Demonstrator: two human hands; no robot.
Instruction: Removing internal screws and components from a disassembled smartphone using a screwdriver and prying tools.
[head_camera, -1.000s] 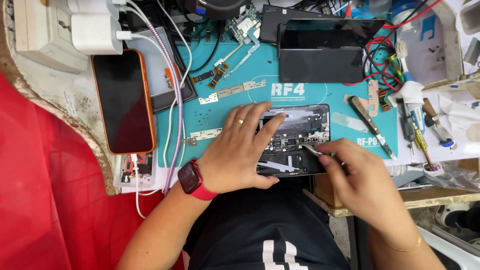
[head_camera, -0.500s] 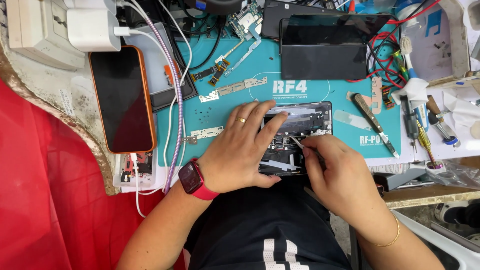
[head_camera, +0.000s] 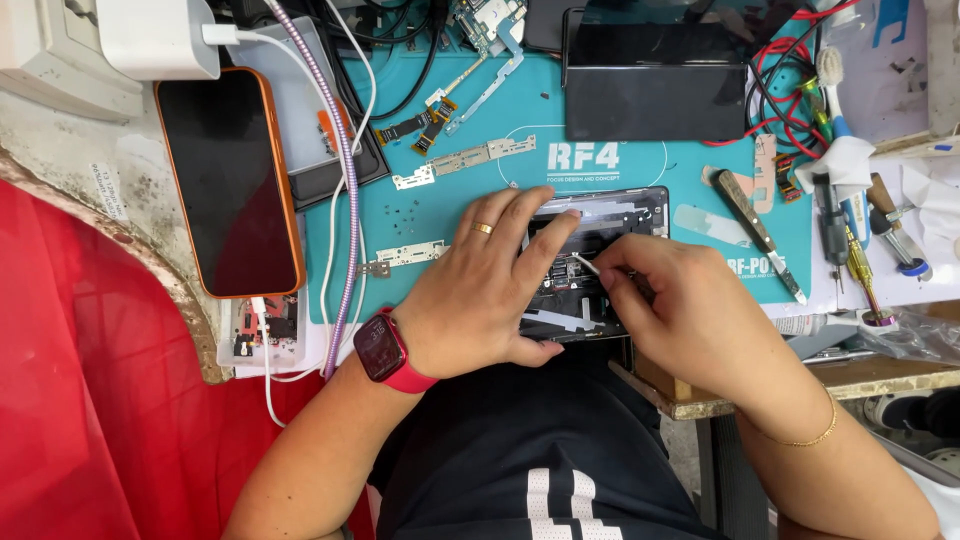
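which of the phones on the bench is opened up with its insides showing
The opened phone under both hands, on the teal mat. The orange-edged phone at left lies whole, its dark screen intact.

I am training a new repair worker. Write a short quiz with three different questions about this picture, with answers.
1. True or false: the left hand presses down on the opened phone.
2. What does the right hand hold over the phone? A) a toothbrush B) a thin white tool C) a cable
3. What lies at the left of the teal mat, screen up?

Key
1. True
2. B
3. A phone in an orange case
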